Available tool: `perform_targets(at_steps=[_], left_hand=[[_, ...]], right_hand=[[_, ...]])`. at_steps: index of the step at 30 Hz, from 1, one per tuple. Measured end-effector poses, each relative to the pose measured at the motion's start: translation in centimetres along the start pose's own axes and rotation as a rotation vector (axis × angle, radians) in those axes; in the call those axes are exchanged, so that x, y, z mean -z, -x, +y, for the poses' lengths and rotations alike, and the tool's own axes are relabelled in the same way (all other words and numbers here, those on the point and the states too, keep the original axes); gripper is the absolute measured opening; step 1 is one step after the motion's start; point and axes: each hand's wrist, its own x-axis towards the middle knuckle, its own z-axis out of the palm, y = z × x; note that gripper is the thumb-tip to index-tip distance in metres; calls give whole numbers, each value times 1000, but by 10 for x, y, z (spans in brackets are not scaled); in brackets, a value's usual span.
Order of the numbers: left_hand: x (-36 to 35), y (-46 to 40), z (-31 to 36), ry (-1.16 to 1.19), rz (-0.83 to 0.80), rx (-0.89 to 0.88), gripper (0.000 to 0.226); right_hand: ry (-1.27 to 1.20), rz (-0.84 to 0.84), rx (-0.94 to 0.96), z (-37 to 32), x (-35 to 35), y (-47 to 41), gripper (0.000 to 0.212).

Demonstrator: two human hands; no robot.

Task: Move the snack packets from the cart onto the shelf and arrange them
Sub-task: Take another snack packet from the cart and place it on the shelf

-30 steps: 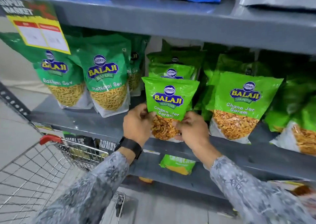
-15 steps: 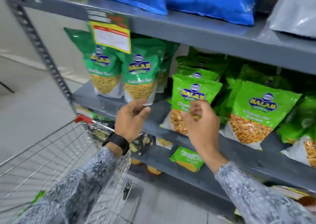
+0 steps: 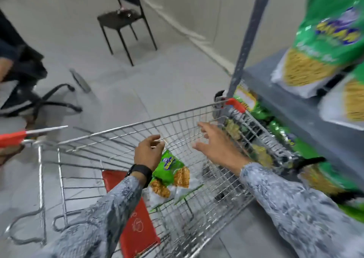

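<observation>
A wire shopping cart fills the lower middle of the head view. Inside it lies a green snack packet with fried pieces showing through its window, beside a red flap. My left hand hangs over the cart just above and left of that packet, fingers loosely curled, holding nothing. My right hand reaches over the basket with fingers spread, empty. At the right stands the grey shelf with green sev packets on it, blurred.
A black chair stands on the grey floor at the top. An office chair base and part of another person are at the left edge. The shelf upright rises beside the cart's red corner. More packets sit on the lower shelf.
The view has swung from the shelf down to the cart. Both hands left the Chana Jor Garam packet on the shelf and now reach into the cart, empty.
</observation>
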Motion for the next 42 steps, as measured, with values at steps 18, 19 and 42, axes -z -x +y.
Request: perform_targets(at_steps=[18, 19, 42], left_hand=[[-124, -51, -171, -284, -185, 652, 70], [-122, -50, -170, -250, -165, 646, 63], [-162, 252, 224, 479, -460, -557, 30]], right_hand=[[147, -447, -471, 146, -210, -119, 57], [153, -434, -482, 145, -210, -119, 54], [-404, 793, -88, 91, 221, 254, 48]])
